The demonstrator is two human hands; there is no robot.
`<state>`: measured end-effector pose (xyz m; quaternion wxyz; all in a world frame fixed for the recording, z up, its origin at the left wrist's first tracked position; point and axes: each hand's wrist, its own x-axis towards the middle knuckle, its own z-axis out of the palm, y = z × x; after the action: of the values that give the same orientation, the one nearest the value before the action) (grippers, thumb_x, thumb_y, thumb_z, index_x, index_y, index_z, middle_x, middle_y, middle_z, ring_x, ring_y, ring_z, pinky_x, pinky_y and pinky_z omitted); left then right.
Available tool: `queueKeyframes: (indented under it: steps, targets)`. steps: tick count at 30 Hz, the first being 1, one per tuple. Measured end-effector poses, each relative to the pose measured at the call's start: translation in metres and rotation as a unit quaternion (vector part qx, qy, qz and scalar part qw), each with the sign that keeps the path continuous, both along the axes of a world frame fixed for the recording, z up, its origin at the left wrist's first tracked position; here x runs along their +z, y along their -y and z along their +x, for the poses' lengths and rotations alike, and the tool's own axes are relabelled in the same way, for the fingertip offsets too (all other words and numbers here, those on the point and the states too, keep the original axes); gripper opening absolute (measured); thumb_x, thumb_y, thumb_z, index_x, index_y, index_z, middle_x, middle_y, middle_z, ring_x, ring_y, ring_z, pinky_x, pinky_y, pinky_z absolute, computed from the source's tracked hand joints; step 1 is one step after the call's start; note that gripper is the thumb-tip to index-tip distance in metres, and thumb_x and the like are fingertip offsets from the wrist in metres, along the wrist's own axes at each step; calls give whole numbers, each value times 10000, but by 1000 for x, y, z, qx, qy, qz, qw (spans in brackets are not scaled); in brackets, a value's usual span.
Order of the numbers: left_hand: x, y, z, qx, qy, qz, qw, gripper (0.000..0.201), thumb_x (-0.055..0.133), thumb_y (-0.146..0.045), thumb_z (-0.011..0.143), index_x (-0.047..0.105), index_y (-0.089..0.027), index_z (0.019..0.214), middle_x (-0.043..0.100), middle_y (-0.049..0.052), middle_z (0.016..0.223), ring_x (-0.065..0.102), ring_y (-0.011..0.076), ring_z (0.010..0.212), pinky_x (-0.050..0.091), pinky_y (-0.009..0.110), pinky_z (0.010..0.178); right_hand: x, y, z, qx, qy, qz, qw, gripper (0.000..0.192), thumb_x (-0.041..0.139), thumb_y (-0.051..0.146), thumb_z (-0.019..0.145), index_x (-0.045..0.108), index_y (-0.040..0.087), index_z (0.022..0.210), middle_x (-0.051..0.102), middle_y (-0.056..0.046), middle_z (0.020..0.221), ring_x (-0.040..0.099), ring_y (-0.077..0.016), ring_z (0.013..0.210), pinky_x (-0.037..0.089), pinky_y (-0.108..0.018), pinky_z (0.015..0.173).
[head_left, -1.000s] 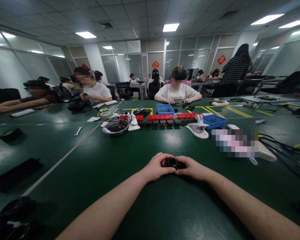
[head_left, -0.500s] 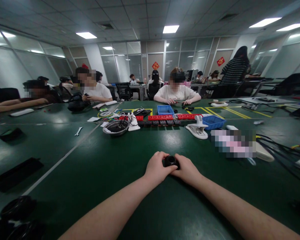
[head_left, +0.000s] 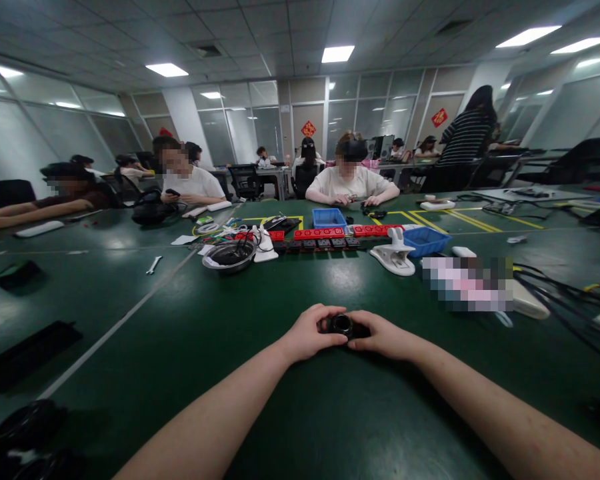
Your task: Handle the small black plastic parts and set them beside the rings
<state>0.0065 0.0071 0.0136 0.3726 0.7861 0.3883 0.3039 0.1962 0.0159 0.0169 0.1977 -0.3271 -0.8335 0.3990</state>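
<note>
From the left of the frame, I see glass panels (head_left: 10, 127) along the room and, in the lower left corner, black round parts (head_left: 27, 427) on a long green counter (head_left: 215, 320). A flat dark piece (head_left: 30, 353) lies above them, and a small wrench (head_left: 153, 265) farther up and right. Near the middle, a metal bowl (head_left: 229, 269) stands left of a row of red sockets (head_left: 320, 233). At lower centre I have the left grip (head_left: 313, 333) closed around a black ring-shaped part (head_left: 341, 325), and the right grip (head_left: 380, 335) closed on its other side. Past it, in the upper centre, a person in a pale top (head_left: 353, 187) sits at the far edge.

For moving, I have green surface from the flat dark piece across a pale seam (head_left: 115, 323) to the left forearm (head_left: 220, 407). A broad green band then separates the grips from the bowl and a white clamp (head_left: 394, 257). On the right, a white object (head_left: 530, 300) bounds that band.
</note>
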Motion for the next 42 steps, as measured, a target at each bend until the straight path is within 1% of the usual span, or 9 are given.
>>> queueKeyframes:
  steps: [2, 9, 21, 27, 29, 31, 35, 38, 42]
  targets:
    - [1, 1, 1, -4, -3, 4, 1000, 493, 621, -317, 628, 479, -240, 1094, 432, -1, 803, 422, 101, 664, 368, 222, 610, -1, 0, 0, -4, 4, 13, 1000, 339, 579, 209, 663, 528, 155, 993, 561, -30, 918, 507, -161, 809, 392, -268, 705]
    - [2, 2, 1, -7, -5, 15, 1000, 441, 613, -317, 630, 509, -227, 1049, 434, 0, 810, 428, 108, 681, 366, 228, 624, -4, -1, 0, -9, 17, 32, 999, 310, 584, 218, 663, 538, 146, 960, 562, -33, 887, 507, -163, 799, 389, -272, 705]
    - [3, 2, 2, -2, -4, 8, 1000, 423, 623, -309, 622, 520, -227, 1024, 423, -3, 795, 415, 101, 662, 361, 223, 613, -4, -1, 0, -14, 17, 29, 999, 285, 582, 231, 662, 544, 140, 930, 555, -25, 850, 502, -153, 761, 385, -256, 667]
    - [5, 5, 4, 20, -18, 8, 1000, 410, 625, -335, 614, 533, -224, 997, 422, -3, 782, 408, 99, 647, 355, 214, 588, -4, 1, -1, -39, 17, 21, 999, 275, 588, 248, 652, 542, 143, 902, 547, -20, 825, 494, -155, 750, 379, -257, 646]
    - [5, 6, 5, 40, -24, 13, 999, 408, 633, -345, 602, 542, -218, 979, 417, -7, 755, 402, 99, 632, 351, 214, 576, -6, 2, -2, -56, 14, 10, 998, 291, 592, 258, 646, 528, 145, 907, 541, -15, 813, 491, -148, 730, 379, -248, 622]
    - [4, 7, 7, 66, -26, 16, 997, 409, 644, -338, 587, 548, -211, 964, 416, -10, 739, 400, 98, 619, 350, 215, 567, -9, 3, -4, -86, 20, 12, 996, 280, 602, 279, 631, 517, 145, 861, 527, -4, 761, 481, -135, 684, 370, -232, 577]
    - [1, 8, 12, 125, -24, 23, 992, 398, 659, -303, 566, 550, -202, 935, 459, -2, 780, 425, 107, 640, 363, 223, 579, -17, 4, -11, -171, 54, 63, 982, 259, 620, 318, 587, 455, 162, 713, 491, 19, 666, 450, -116, 611, 327, -213, 514]
    - [-2, 9, 15, 165, -31, 37, 985, 401, 660, -329, 560, 546, -201, 922, 489, 8, 809, 450, 126, 682, 375, 241, 606, -20, 8, -20, -234, 96, 116, 961, 246, 602, 306, 585, 417, 175, 681, 496, 15, 661, 446, -115, 594, 302, -214, 503]
    - [-3, 11, 20, 222, -42, 64, 972, 392, 654, -365, 564, 537, -196, 898, 513, 18, 834, 470, 157, 752, 377, 275, 663, -18, 17, -34, -318, 170, 172, 917, 185, 544, 292, 629, 423, 169, 698, 514, -22, 676, 462, -135, 597, 283, -234, 500]
